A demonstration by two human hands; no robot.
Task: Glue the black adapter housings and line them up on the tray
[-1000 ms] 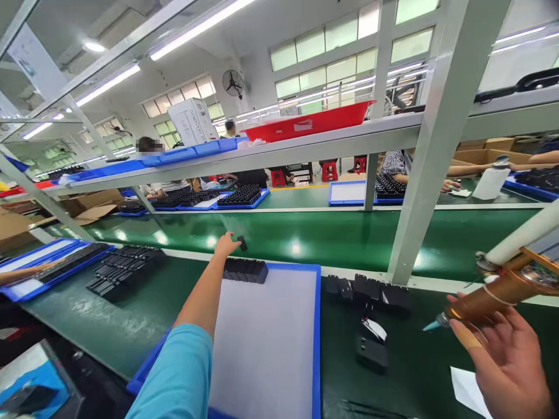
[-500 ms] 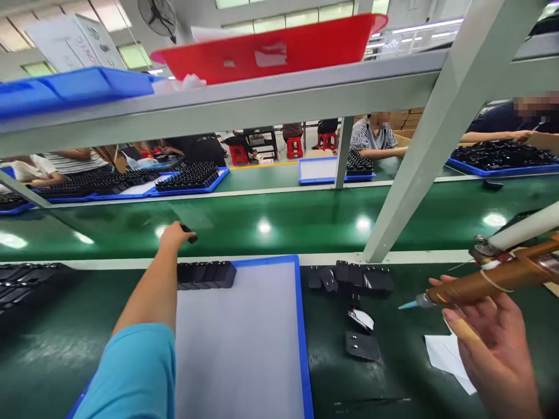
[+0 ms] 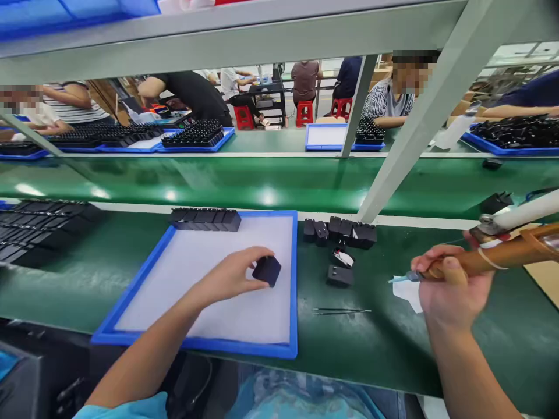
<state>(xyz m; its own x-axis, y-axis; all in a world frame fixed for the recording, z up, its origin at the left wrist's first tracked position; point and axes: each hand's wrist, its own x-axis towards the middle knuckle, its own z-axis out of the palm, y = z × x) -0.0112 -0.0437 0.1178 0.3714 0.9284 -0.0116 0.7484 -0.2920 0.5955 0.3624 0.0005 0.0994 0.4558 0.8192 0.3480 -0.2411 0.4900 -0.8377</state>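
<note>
My left hand [image 3: 233, 274] pinches a small black block [image 3: 266, 270] above the white pad of a blue-rimmed tray [image 3: 197, 344]. A row of the same black blocks [image 3: 205, 219] lies along the tray's far edge. My right hand [image 3: 449, 285] is wrapped round a brown glue tool [image 3: 502, 256] whose fine tip points left over a scrap of white paper [image 3: 407, 291]. Between my hands, more black blocks [image 3: 340, 230] sit on the green bench, with two loose parts [image 3: 339, 274] just in front of them and thin tweezers [image 3: 341, 311] lying flat nearer to me.
A grey slanted post [image 3: 413, 125] rises behind the loose blocks, under a grey shelf [image 3: 227, 35]. The green conveyor belt [image 3: 218, 180] runs across the back. Black parts [image 3: 39, 224] fill a tray at left. Several people sit at the far bench with blue trays [image 3: 198, 139].
My left hand has come back from the conveyor belt carrying a black block to above the tray. My right hand has closed round the glue tool. The view has tipped downward.
</note>
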